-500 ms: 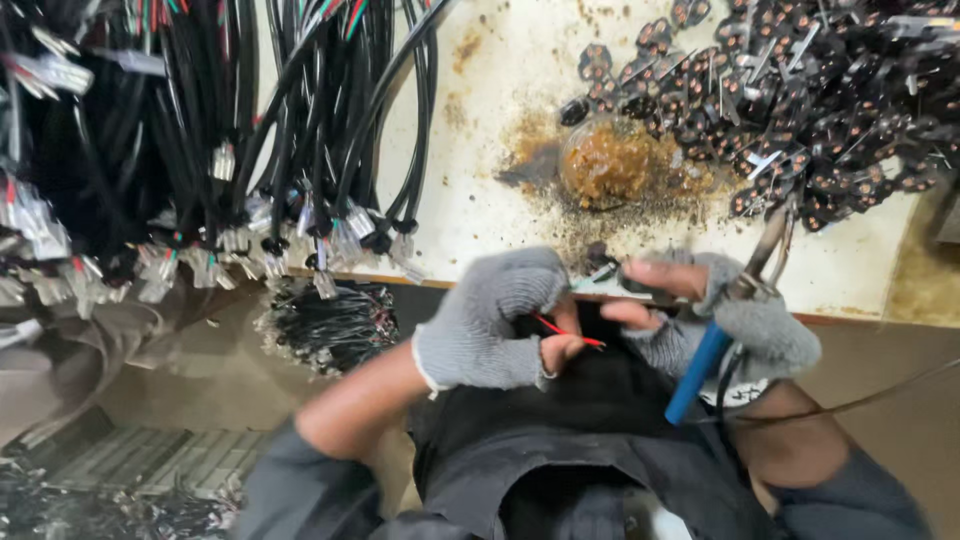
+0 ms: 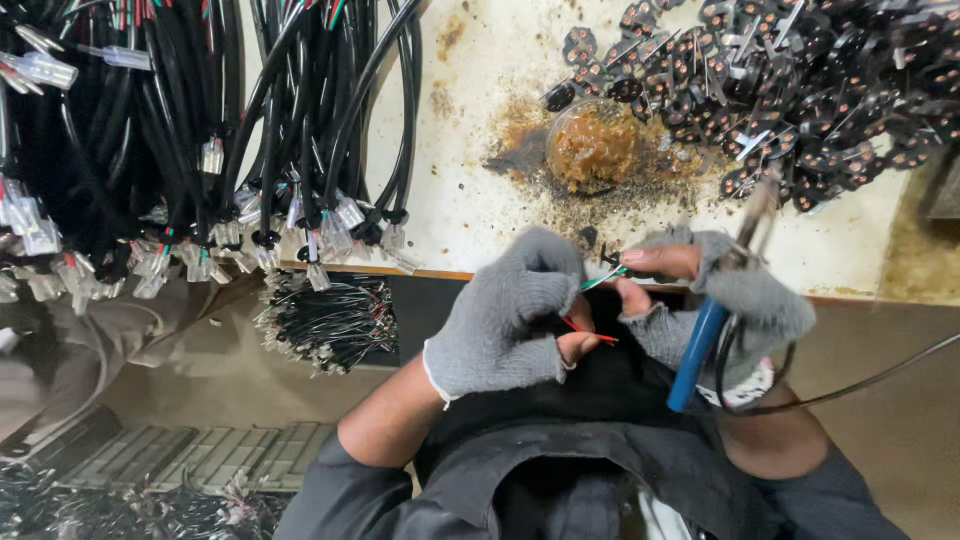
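Note:
Both my hands wear grey fingerless gloves and meet at the near edge of the stained white bench (image 2: 470,190). My left hand (image 2: 515,320) pinches thin red and green wires (image 2: 590,305) between its fingertips. My right hand (image 2: 720,295) grips a soldering iron with a blue handle (image 2: 697,355); its metal shaft points up toward the bench. The right thumb and forefinger also pinch the end of the green wire and a small dark part (image 2: 612,262).
A heap of small black connector parts (image 2: 800,80) covers the bench's far right. A round pot of brown flux (image 2: 592,148) sits in a scorched patch. Black cable bundles with clear plugs (image 2: 250,130) hang at left; a wire bundle (image 2: 325,320) lies below.
The soldering iron's shaft has swung away from the wires to a steeper angle. My hands stay together at the bench edge, holding the wires.

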Demonstrator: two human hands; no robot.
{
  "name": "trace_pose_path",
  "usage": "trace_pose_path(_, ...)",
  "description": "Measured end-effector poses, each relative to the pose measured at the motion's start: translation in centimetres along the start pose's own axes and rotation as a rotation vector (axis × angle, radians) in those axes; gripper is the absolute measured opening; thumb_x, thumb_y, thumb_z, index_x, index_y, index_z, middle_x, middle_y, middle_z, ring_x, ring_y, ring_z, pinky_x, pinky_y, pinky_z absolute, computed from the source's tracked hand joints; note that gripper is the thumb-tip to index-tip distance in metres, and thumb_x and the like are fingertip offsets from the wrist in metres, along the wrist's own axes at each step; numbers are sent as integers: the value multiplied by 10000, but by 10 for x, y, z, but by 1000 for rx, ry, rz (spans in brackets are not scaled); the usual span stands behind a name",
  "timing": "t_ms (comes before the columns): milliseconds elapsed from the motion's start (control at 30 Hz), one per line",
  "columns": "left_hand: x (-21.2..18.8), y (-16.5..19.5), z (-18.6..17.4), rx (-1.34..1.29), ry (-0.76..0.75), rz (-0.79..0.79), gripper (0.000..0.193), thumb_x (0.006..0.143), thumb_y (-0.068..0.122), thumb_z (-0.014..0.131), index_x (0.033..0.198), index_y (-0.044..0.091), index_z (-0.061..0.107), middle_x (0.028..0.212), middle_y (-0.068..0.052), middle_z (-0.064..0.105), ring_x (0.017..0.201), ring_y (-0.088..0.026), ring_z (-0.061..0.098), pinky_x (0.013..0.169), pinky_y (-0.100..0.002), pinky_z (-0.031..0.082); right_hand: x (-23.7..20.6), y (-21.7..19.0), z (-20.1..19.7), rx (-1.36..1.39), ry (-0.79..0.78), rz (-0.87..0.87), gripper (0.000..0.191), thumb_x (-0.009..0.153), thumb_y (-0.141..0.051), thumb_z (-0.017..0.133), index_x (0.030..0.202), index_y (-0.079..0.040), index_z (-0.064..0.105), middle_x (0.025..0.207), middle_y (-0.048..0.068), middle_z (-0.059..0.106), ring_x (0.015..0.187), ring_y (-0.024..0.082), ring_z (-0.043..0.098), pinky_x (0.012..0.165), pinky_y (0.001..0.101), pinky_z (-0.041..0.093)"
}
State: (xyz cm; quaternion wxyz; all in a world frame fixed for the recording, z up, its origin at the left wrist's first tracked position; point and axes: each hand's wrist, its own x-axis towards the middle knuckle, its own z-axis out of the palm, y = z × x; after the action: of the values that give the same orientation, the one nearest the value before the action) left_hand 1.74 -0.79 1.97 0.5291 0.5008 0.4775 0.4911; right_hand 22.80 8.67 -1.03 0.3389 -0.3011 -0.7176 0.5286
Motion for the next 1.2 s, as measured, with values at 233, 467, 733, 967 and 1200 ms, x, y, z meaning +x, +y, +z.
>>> trace_pose_path(233, 20, -20, -8, 528, -116, 77, 244, 826, 235, 837, 915, 107, 650, 905, -91, 647, 800, -325, 655, 657, -432, 504, 10, -2, -10, -283, -186, 217, 158, 881, -28, 729, 1029, -73, 764, 824, 74, 745, 650, 158, 685, 597, 267, 508)
trace_pose_path(467, 34, -44, -1, 634, 132, 37, 221, 803, 179, 815, 946, 140, 651, 860, -83, 624, 782, -333, 641, 665, -440, 510, 17, 24, -5, -370, -14, -64, 155, 939, -12, 785, 1037, -50, 671, 1041, 145, 758, 952, 281, 774, 840, 333, 601)
trace_pose_path(733, 31, -50, 3, 619, 146, -4, 194, 804, 177, 798, 922, 154, 646, 853, -76, 613, 788, -321, 641, 673, -436, 505, 23, 19, -9, -459, -169, 13, 317, 786, -44, 888, 1074, -39, 754, 975, 116, 768, 874, 267, 760, 767, 352, 590)
trace_pose_path(967, 35, -52, 2, 675, 124, -26, 241, 738, 216, 814, 903, 155, 649, 844, -79, 590, 778, -324, 626, 650, -453, 482, 32, 19, -8, -406, -161, -2, 312, 823, -42, 878, 1104, -56, 743, 1008, 114, 762, 895, 268, 766, 789, 342, 601)
trace_pose_path(1200, 28, -58, 2, 728, 158, -28, 198, 791, 197, 810, 882, 153, 640, 833, -71, 579, 765, -310, 617, 643, -450, 478, 29, 17, 4, -451, -161, -7, 286, 840, -56, 847, 1108, -70, 748, 1007, 106, 758, 896, 279, 760, 797, 357, 597)
